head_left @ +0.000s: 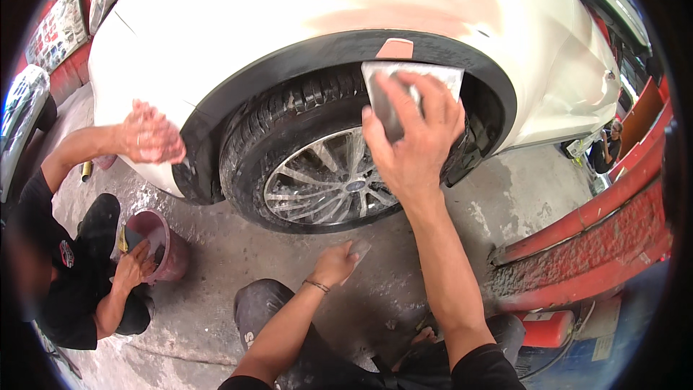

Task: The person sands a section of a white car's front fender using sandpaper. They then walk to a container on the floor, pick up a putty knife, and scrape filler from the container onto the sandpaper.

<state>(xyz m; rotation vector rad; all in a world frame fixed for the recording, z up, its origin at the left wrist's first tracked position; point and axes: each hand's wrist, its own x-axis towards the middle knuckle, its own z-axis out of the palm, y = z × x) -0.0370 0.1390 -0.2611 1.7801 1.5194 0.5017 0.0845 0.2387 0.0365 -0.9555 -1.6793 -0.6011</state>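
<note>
My right hand (415, 130) is raised to the top of the wheel arch, fingers bent over a flat grey-white plate (449, 76). A darker grey piece shows between the thumb and fingers; its kind is unclear. Just above the plate, a pink patch (395, 48) marks the black arch trim (303, 60). Lower down, in front of the wheel (317, 173), my left hand (335, 263) is closed on a small flat greyish piece (359, 248). The white car fender (238, 14) above the arch carries a broad pinkish, smoothed area (404, 7).
At left a co-worker in black (72, 267) crouches, one wet hand (151, 133) against the bumper, the other holding a dark piece over a pink bucket (177, 253). A red metal beam (577, 253) slants along the right, near a red container (546, 328).
</note>
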